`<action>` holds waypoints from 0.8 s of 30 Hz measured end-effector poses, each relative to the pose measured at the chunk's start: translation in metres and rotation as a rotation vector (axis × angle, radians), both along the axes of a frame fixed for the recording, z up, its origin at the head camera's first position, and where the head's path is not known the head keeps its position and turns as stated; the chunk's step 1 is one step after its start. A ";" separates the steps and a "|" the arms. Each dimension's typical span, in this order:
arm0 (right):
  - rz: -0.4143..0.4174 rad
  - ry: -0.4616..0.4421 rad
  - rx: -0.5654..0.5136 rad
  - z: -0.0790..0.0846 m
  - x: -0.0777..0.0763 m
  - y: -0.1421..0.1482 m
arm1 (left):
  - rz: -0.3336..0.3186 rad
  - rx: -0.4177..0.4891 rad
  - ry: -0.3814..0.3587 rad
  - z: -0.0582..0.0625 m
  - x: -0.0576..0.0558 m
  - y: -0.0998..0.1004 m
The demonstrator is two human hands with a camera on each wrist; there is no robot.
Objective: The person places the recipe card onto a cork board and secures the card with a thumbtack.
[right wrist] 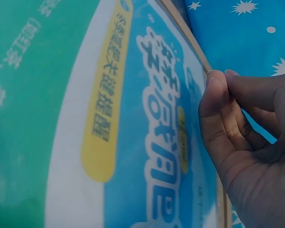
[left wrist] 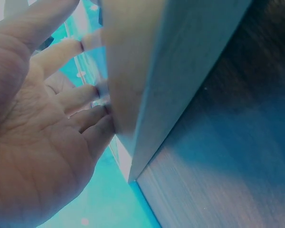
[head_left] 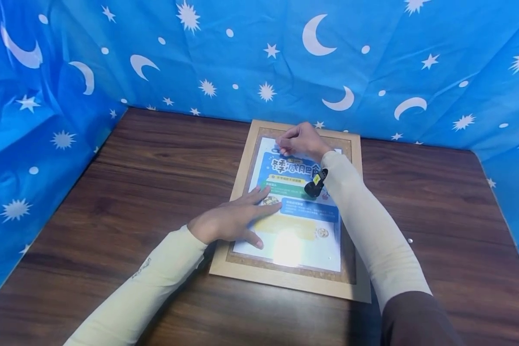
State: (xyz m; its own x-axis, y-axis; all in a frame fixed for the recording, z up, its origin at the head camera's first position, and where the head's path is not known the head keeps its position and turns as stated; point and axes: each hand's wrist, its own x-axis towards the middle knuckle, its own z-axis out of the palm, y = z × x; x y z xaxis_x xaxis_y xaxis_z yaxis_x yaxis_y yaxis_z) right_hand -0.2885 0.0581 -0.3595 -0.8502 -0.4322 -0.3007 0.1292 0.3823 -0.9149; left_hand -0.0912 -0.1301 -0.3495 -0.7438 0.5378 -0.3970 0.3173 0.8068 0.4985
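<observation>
A printed poster (head_left: 264,236) with blue, green and yellow panels lies on a cork board (head_left: 348,269) in a pale wooden frame (head_left: 285,280). My left hand (head_left: 231,218) rests with spread fingers on the poster's left side, its wrist beyond the frame's edge. In the left wrist view, that hand (left wrist: 42,128) reaches over the frame's side (left wrist: 137,90). Near the poster's upper left corner, my right hand (head_left: 302,142) holds thumb and fingertips pinched together. The right wrist view shows the hand (right wrist: 247,123) at the poster's far edge; the small thing in the pinch is hidden.
The board lies on a dark wooden table (head_left: 155,158), close to a blue curtain (head_left: 251,53) with white moons and stars. A small white object (head_left: 410,240) lies on the table beside my right forearm. A bright reflection glares off the poster's lower part.
</observation>
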 end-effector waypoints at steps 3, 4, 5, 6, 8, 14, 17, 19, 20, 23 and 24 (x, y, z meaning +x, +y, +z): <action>-0.016 -0.022 -0.008 -0.005 0.001 0.000 | -0.008 -0.005 -0.003 0.000 0.000 0.000; -0.018 -0.022 -0.013 -0.006 0.001 0.000 | -0.008 -0.006 -0.002 0.000 0.000 0.000; -0.023 -0.019 -0.023 -0.007 0.001 0.000 | -0.006 -0.005 -0.001 0.000 0.000 0.000; -0.029 -0.014 -0.028 -0.008 0.001 -0.001 | -0.004 -0.004 0.000 0.000 -0.001 0.001; -0.036 -0.006 -0.042 -0.010 0.002 -0.001 | 0.002 -0.004 0.002 0.000 0.000 0.001; -0.030 -0.022 -0.001 -0.012 0.004 0.003 | 0.000 -0.007 -0.001 -0.002 -0.001 0.003; -0.037 -0.018 0.030 -0.012 0.004 0.006 | -0.009 0.004 0.010 -0.002 -0.002 0.004; -0.038 -0.008 0.034 -0.011 0.004 0.007 | -0.011 0.005 0.016 -0.003 -0.003 0.005; -0.037 -0.006 0.037 -0.011 0.003 0.006 | -0.011 0.003 0.016 -0.002 -0.004 0.005; -0.033 -0.004 0.046 -0.010 0.002 0.004 | -0.017 -0.010 0.018 -0.002 -0.005 0.006; -0.032 -0.006 0.041 -0.009 0.002 0.004 | -0.019 -0.012 0.019 -0.002 -0.006 0.006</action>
State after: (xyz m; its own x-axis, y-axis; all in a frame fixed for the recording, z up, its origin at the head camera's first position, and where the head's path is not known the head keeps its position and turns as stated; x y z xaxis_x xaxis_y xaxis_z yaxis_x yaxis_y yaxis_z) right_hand -0.2865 0.0619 -0.3689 -0.8618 -0.3917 -0.3223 0.1472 0.4151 -0.8978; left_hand -0.0971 -0.1241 -0.3512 -0.7409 0.5471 -0.3894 0.3421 0.8065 0.4822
